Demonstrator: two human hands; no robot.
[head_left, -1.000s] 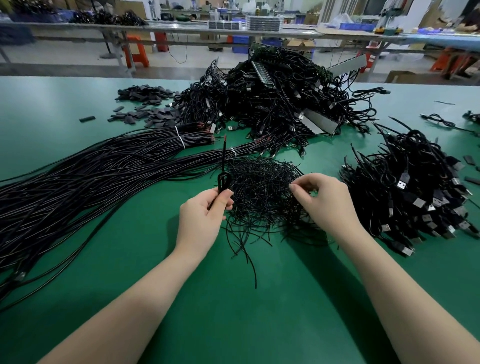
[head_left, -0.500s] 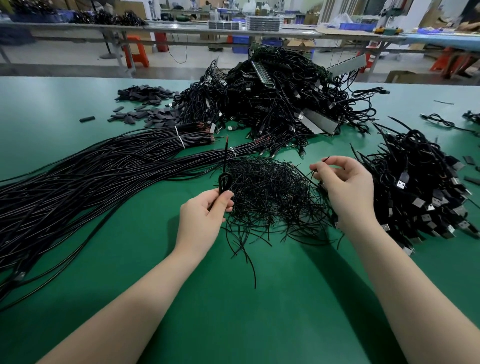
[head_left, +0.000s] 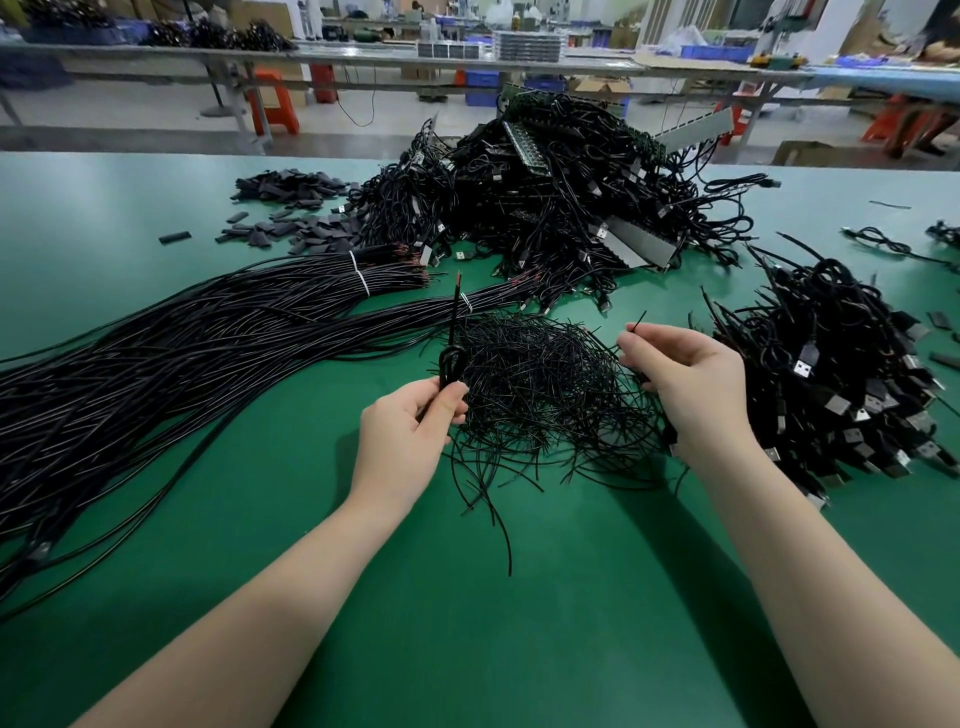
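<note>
Cable (head_left: 451, 359), wound into a small loop with one end standing straight up and showing red at its tip, is in my left hand (head_left: 402, 436). I have it pinched between thumb and forefinger just below the loop, with the other fingers curled beneath. It sits just above the near left edge of the tie pile (head_left: 540, 395), a loose nest of thin black ties in the middle of the green table (head_left: 519, 613).

My right hand (head_left: 691, 387) is at the pile's right edge. Thumb and forefinger are closed on a single tie (head_left: 638, 320), whose tip pokes up past the fingertips. The remaining fingers are loosely curled. The hands are apart, with the pile between them.

To the left, long bundles (head_left: 182, 364) of black cable, bound with white bands, fan out toward the table's left side. Just right of my right hand lies a plug pile (head_left: 841, 374) of coiled cables with USB plugs. Behind the tie pile rises a big heap (head_left: 561, 197) of cables and grey strips. Left of it lie scattered flat black sleeves (head_left: 291, 213).
</note>
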